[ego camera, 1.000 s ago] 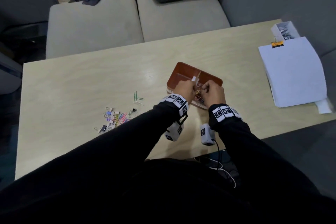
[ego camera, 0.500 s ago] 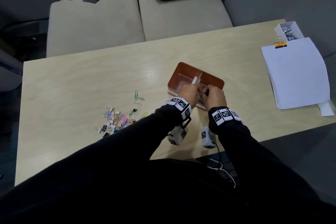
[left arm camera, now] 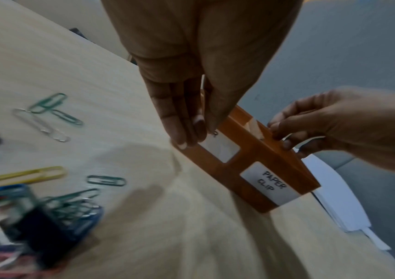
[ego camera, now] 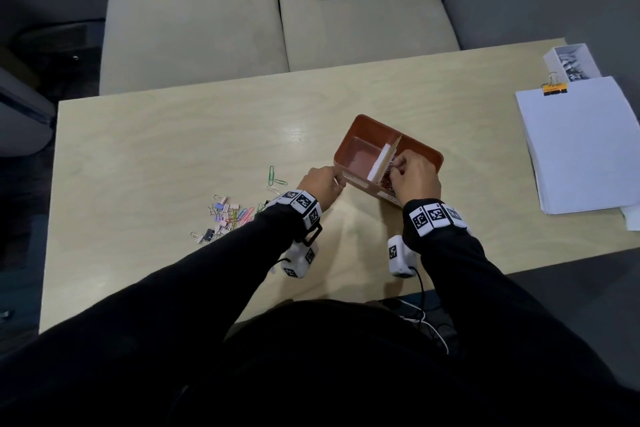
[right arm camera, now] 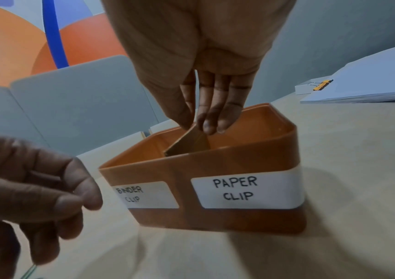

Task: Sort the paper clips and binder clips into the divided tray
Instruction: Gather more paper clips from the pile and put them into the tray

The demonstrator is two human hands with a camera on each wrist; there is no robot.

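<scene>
An orange-brown tray [ego camera: 367,123] stands mid-table, split by a cardboard divider [ego camera: 389,158]. Its front wall [right arm camera: 182,169] carries the labels BINDER CLIP [right arm camera: 146,195] and PAPER CLIP [right arm camera: 244,190]. My right hand [ego camera: 398,166] reaches into the tray, and its fingertips [right arm camera: 206,126] pinch the top of the divider [right arm camera: 189,146]. My left hand [ego camera: 337,182] is at the tray's near-left corner, its straight fingers [left arm camera: 184,132] touching the front wall [left arm camera: 253,156]; I see nothing in it. Loose paper clips [ego camera: 275,177] and a mixed clip pile [ego camera: 228,217] lie to the left.
A thick stack of white paper [ego camera: 581,146] with an orange binder clip [ego camera: 555,88] lies at the table's right end, and a white box [ego camera: 571,62] of clips stands behind it. Beige seat cushions [ego camera: 194,31] lie beyond the table's far edge.
My left hand has drawn back from over the tray to its near-left corner. My right hand has stayed at the divider.
</scene>
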